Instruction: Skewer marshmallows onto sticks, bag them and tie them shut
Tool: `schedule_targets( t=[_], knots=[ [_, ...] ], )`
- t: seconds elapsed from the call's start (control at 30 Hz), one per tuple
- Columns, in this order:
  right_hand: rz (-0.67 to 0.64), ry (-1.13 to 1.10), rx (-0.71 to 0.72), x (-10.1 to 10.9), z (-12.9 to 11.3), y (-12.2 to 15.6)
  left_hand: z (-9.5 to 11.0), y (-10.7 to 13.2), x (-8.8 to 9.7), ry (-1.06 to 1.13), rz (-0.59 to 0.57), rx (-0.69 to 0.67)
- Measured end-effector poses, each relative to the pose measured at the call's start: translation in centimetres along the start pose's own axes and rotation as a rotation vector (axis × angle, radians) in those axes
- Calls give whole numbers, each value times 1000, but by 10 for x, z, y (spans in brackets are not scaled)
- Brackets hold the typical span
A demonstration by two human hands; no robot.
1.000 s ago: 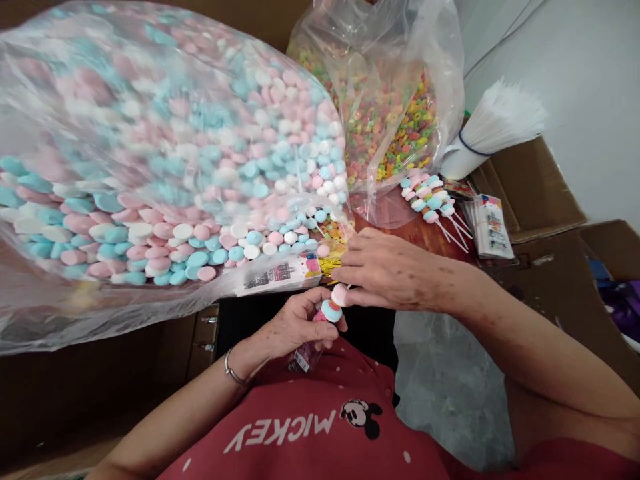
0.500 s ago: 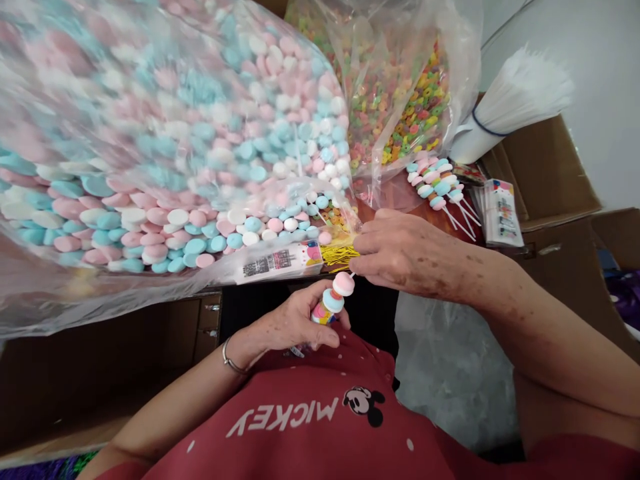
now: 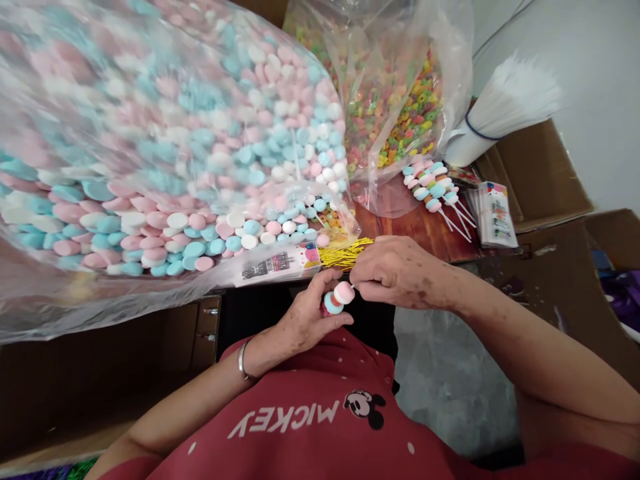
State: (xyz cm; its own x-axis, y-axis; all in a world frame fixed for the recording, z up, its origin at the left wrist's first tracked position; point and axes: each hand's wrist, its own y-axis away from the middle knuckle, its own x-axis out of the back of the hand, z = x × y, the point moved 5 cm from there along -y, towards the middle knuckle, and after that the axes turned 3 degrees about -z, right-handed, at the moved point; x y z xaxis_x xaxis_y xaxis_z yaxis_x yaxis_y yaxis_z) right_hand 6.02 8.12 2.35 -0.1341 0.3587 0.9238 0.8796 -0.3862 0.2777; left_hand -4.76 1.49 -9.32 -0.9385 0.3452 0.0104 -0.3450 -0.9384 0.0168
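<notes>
A marshmallow skewer (image 3: 343, 293) with pink, white and blue pieces and an orange ring is wrapped by the fingers of my left hand (image 3: 303, 323), in front of my shirt. My right hand (image 3: 400, 273) is closed in a pinch at the white stick end that sticks out of the pink marshmallow. My fingers and palm hide the skewer's other end. Just beyond both hands, yellow twist ties (image 3: 345, 255) lie at the table edge, beside a stack of printed clear bags (image 3: 280, 264).
A huge clear bag of marshmallows (image 3: 175, 167) covers the left. Behind stands a bag of ring candies (image 3: 410, 120). Several marshmallow skewers (image 3: 431, 185) lie on the right, near more printed packets (image 3: 496, 217), a bundle of white sticks (image 3: 520, 100) and a cardboard box (image 3: 545, 173).
My right hand has come down and towards me, uncovering more twist ties. My left hand has shifted slightly right, and the skewer has turned, so less of its printed wrapping shows.
</notes>
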Motion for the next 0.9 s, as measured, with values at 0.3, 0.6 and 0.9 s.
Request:
schedule_targets(
  t=[0.3,0.6,0.9],
  knots=[
    [-15,-124,58,-13,9,2,-3,13,5,328,-141,157],
    [47,-117,105,-15,7,7,-10,44,14,301,-369,515],
    [-7,-206,97,-33,-1,-3,-11,17,9,-117,-269,177]
  ],
)
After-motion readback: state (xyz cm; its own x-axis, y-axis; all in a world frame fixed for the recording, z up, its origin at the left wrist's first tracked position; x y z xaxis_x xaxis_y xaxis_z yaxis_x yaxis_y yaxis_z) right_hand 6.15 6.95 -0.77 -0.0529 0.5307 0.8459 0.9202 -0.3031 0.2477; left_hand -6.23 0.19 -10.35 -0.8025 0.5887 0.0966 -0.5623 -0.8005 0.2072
